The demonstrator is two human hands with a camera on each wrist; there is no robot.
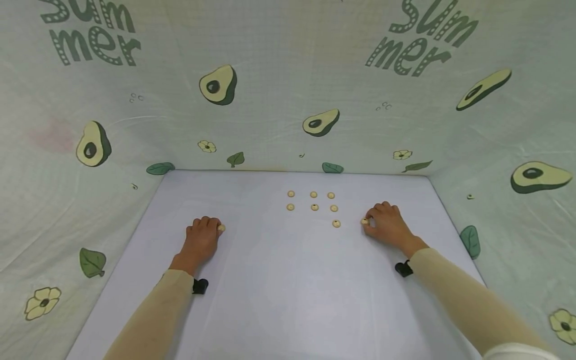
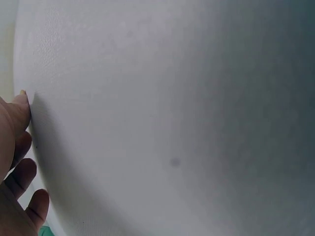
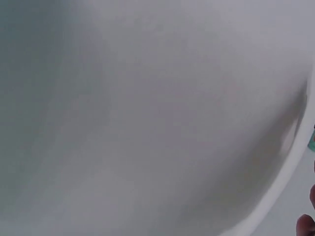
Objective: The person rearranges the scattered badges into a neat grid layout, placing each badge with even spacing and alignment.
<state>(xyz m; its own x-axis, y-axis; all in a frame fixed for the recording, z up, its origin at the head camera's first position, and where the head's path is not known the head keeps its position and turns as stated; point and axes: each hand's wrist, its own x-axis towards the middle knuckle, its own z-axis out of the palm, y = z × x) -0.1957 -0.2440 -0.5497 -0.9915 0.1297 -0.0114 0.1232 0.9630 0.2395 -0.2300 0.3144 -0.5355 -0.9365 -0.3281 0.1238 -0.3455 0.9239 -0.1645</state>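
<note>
My right hand (image 1: 386,224) pinches a small round tan disc (image 1: 365,221) between thumb and fingertips, over the right side of the white table. On the left side, my left hand (image 1: 203,238) holds another tan disc (image 1: 221,228) at its thumb side. In the left wrist view, the thumb (image 2: 19,112) pinches a sliver of a tan edge. Between the hands, several similar discs lie in two short rows, with a single disc (image 1: 336,223) below their right end. Only a few fingertips (image 3: 306,225) show at the right wrist view's edge; that hand's disc is out of sight there.
The white table (image 1: 279,290) is bordered at the back and both sides by a hanging pale cloth (image 1: 270,100) printed with avocados, leaves and lettering. A disc (image 1: 291,193) marks the far left corner of the rows. Each wrist wears a small black strap mount (image 1: 200,286).
</note>
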